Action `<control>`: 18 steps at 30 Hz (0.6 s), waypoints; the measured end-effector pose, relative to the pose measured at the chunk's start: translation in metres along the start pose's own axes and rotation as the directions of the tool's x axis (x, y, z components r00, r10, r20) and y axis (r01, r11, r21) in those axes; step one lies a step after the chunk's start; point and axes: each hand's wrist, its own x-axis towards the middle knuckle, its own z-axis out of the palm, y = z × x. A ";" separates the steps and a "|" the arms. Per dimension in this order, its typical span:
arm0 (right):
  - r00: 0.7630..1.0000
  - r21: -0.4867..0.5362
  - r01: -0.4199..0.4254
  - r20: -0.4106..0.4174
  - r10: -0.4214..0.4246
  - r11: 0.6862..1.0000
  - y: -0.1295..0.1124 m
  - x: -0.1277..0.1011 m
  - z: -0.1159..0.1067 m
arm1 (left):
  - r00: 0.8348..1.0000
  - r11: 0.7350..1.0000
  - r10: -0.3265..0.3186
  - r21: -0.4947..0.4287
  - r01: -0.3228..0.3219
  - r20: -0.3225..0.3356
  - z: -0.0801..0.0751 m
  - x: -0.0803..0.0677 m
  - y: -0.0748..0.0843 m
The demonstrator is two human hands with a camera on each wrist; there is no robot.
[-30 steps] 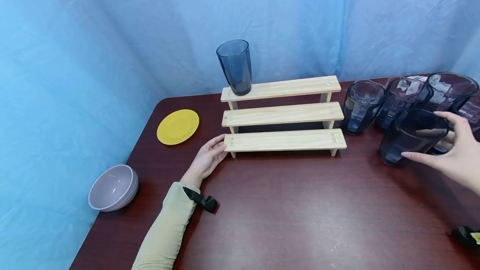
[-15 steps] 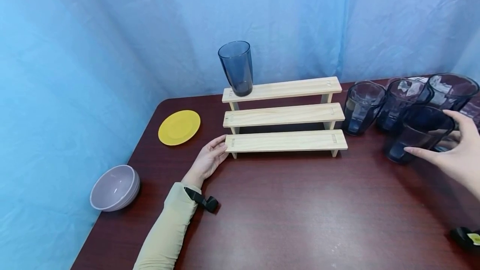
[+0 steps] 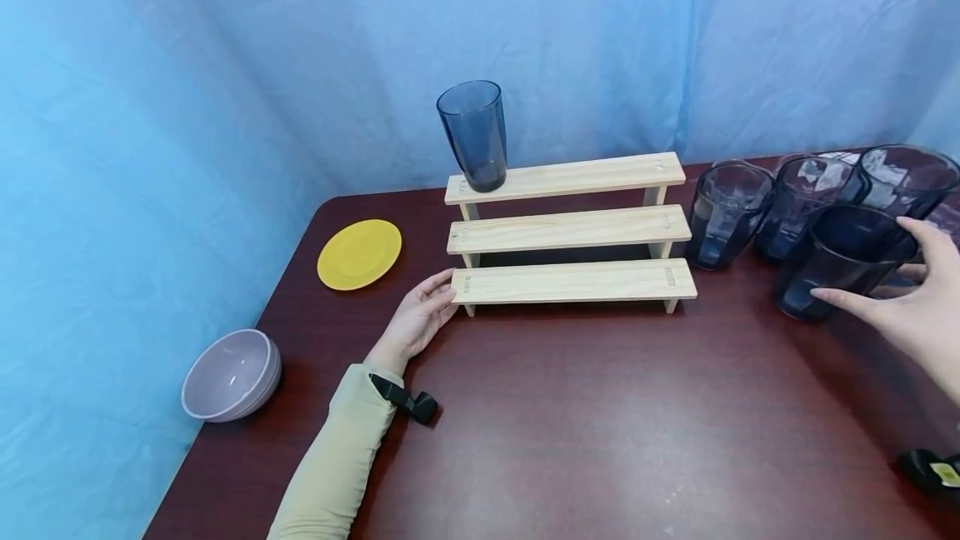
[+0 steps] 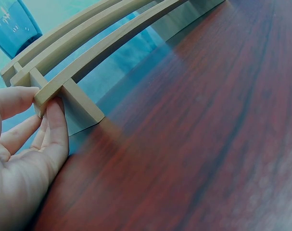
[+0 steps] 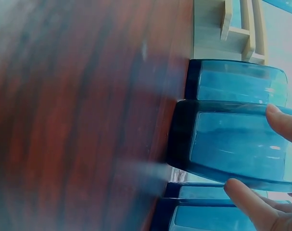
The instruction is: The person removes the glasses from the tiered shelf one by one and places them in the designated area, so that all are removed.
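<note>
Table (image 3: 600,423) of dark red wood fills the lower view, backed by a blue curtain (image 3: 225,65). A three-step wooden riser (image 3: 570,227) stands near the middle, and a tall blue glass (image 3: 472,136) stands upright at the left end of its top step. At 3 o'clock from the riser a cluster of dark blue tumblers (image 3: 795,198) stands close together on the table. The nearest tumbler (image 3: 843,261), at the front of that cluster, is held by the right hand (image 3: 911,298), whose fingers (image 5: 251,197) and thumb curl around its wall on opposite sides; the wrist view shows its base on the table, close beside its neighbours. The left hand (image 3: 416,315) lies at 9 o'clock from the riser's lowest step, thumb and fingers (image 4: 57,125) pinching the step's left end, palm low on the table. At 9 o'clock from the riser lies a yellow plate (image 3: 358,253). At 8 o'clock, near the table's edge, sits a pale grey bowl (image 3: 231,375).
</note>
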 end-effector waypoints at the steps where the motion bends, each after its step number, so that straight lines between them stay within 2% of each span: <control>1: 1.000 0.000 0.007 -0.002 -0.007 1.000 0.000 0.000 -0.001 | 1.000 1.000 0.002 0.006 -0.002 0.001 -0.001 0.000 0.000; 5: 0.999 -0.020 0.036 -0.019 -0.036 0.999 0.001 0.001 -0.002 | 1.000 1.000 0.008 0.011 -0.009 0.008 -0.002 0.000 -0.001; 15: 0.998 -0.078 0.047 -0.036 -0.049 0.996 0.008 0.005 -0.002 | 1.000 1.000 0.017 0.004 -0.017 0.007 -0.001 0.000 0.000; 18: 0.997 -0.057 0.071 -0.037 -0.073 0.996 0.009 0.006 -0.003 | 1.000 1.000 0.006 0.000 -0.006 0.000 0.000 0.000 0.000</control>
